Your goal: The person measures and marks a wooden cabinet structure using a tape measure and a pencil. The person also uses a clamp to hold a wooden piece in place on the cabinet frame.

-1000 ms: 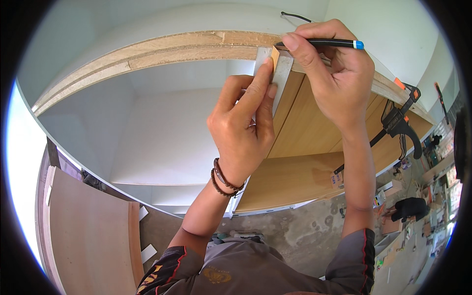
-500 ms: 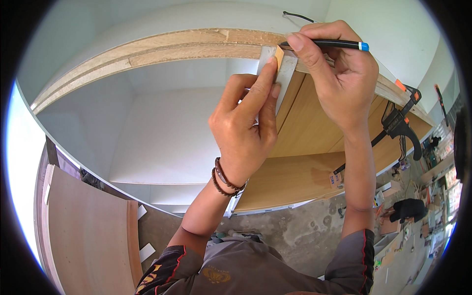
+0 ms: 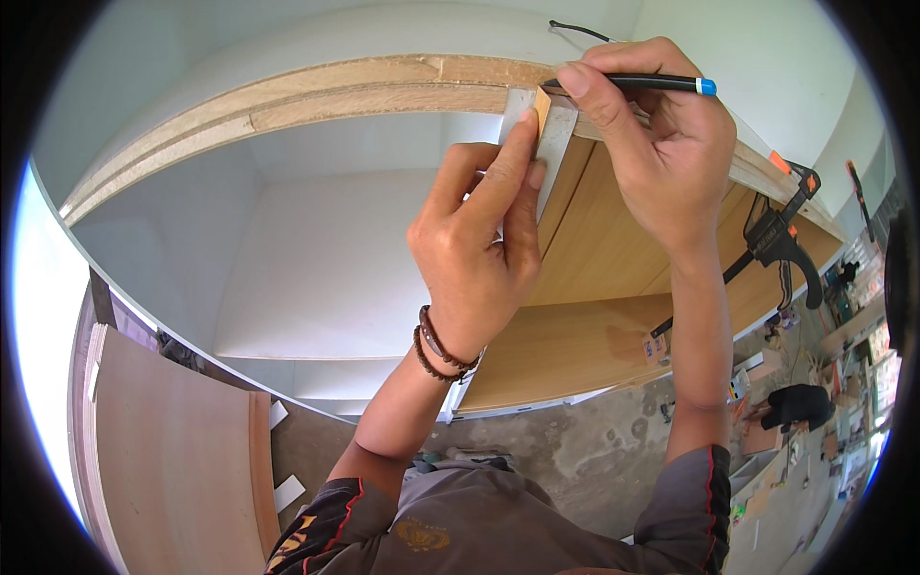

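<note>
My left hand [image 3: 479, 216] pinches a thin strip of wood-coloured veneer [image 3: 542, 110] against the white front edge of an upright cabinet panel [image 3: 559, 134]. The strip's top end meets the raw wooden top rail [image 3: 364, 96]. In my right hand [image 3: 671, 144] is a black pencil [image 3: 661, 83] with a blue and white end, gripped between thumb and fingers. It lies nearly level, its point at the strip's upper end beside the rail. My fingers hide part of the panel edge and the strip's lower end.
A black bar clamp [image 3: 778, 238] grips the cabinet's right side. White shelf space [image 3: 326, 259] lies left of the panel, wood-grain boards [image 3: 604, 230] right of it. Large plywood sheets [image 3: 177, 441] lean at lower left. Tools and offcuts clutter the concrete floor [image 3: 594, 450] at right.
Almost nothing differs. The pencil and my right hand have shifted very slightly left and up; my left hand keeps its place on the strip.
</note>
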`<state>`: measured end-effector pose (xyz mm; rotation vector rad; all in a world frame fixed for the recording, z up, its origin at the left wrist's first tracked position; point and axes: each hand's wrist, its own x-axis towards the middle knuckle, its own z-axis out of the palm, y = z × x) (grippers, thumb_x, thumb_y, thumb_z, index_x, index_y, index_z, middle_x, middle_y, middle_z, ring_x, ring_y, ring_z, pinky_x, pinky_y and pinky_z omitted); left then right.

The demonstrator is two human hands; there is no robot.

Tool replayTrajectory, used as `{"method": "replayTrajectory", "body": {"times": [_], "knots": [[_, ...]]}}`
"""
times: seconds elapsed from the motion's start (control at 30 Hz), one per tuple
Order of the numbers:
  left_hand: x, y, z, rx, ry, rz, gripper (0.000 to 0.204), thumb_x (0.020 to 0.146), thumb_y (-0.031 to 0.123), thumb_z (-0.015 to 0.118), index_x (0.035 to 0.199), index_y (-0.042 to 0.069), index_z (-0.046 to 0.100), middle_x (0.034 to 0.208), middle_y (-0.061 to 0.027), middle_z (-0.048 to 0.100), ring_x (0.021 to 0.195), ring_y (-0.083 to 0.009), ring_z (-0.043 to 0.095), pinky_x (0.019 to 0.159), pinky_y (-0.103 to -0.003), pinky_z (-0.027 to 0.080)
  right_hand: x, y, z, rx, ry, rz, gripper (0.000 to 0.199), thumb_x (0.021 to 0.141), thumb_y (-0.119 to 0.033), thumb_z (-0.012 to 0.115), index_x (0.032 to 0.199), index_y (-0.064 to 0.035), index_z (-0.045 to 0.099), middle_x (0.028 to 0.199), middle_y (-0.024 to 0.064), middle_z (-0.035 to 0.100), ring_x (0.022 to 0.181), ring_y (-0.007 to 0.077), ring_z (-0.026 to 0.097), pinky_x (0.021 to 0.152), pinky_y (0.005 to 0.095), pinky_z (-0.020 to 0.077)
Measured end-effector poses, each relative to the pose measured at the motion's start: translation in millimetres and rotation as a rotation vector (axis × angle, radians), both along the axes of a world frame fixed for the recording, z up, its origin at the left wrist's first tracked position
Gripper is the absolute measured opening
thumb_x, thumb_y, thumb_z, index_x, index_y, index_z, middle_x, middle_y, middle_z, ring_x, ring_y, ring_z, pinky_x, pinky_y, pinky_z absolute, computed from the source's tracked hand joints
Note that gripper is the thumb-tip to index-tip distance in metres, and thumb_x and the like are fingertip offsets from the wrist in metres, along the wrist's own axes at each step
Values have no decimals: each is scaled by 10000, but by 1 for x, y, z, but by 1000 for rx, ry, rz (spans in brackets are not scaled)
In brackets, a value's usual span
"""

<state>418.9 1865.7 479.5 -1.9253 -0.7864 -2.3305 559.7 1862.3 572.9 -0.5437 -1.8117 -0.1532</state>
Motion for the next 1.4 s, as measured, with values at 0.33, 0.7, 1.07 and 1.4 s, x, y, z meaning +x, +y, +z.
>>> {"method": "replayTrajectory", "body": {"times": [0.33,0.7,1.07,1.4], "knots": [[1,0,0,-5,0,1,383,876,-34,739,1241,80,744,842,-61,634,583,-148,581,522,-288,459,-1,0,0,-6,6,15,123,949,-59,752,1006,22,679,927,45,699,800,73,631,713,209,516],[2,0,1,12,-2,2,395,875,-52,729,1246,80,745,829,-55,624,577,-147,562,521,-284,459,0,1,1,1,3,21,110,948,-48,750,995,20,679,907,32,697,782,61,619,683,202,491],[2,-1,2,-16,0,5,376,882,-42,730,1237,80,751,834,-49,630,583,-139,575,519,-287,462,-1,1,3,44,-11,-19,116,948,-65,754,980,20,682,892,37,700,765,66,622,658,208,487],[-4,-4,-5,41,16,51,271,907,-28,714,1167,40,751,829,-73,643,588,-147,579,528,-280,465,0,-2,0,0,35,27,124,958,-93,751,988,5,683,868,10,689,740,47,582,626,209,456]]}}
